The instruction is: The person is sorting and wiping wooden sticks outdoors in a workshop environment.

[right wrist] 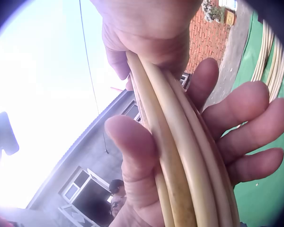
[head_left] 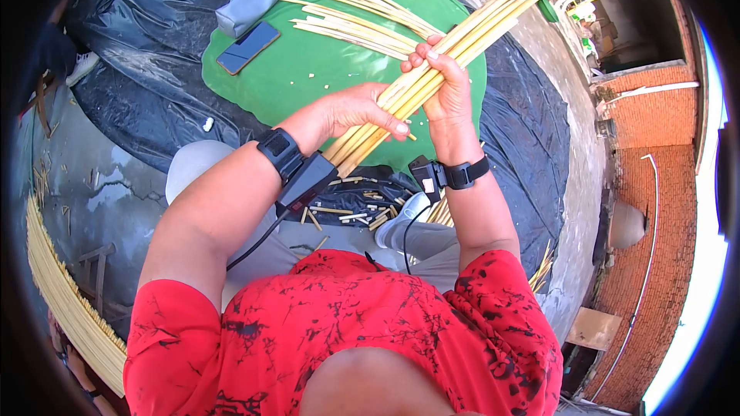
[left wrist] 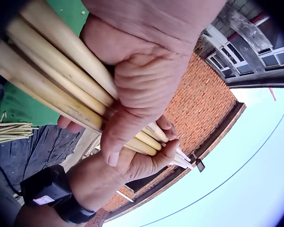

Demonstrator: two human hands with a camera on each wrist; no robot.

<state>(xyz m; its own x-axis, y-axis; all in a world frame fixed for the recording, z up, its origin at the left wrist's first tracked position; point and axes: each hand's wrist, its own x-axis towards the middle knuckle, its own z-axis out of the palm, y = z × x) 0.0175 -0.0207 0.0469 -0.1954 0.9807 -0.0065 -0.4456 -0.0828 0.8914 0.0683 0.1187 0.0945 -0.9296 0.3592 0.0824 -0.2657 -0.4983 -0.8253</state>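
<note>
Above the green cloth point(head_left: 308, 104), I have a bundle point(head_left: 412, 87) of pale sticks slanting through both hands, its far end up and to the right. My right hand point(head_left: 449, 92) is curled round it, thumb laid over the top, fingertips showing at the other side. My left hand point(head_left: 361, 112) holds the bundle lower down, more loosely: thumb across one side, and in the right wrist view I see fingers spread along the other. On the cloth beyond both hands lie loose sticks point(head_left: 347, 29) in two fans; to their left, a phone point(head_left: 248, 48) sits just beside a grey pouch point(head_left: 249, 6). Black tarp point(head_left: 146, 31) spreads around the cloth, with cut pieces point(head_left: 378, 223) scattered closer in. At far left I see a long sheaf point(head_left: 65, 293).
</note>
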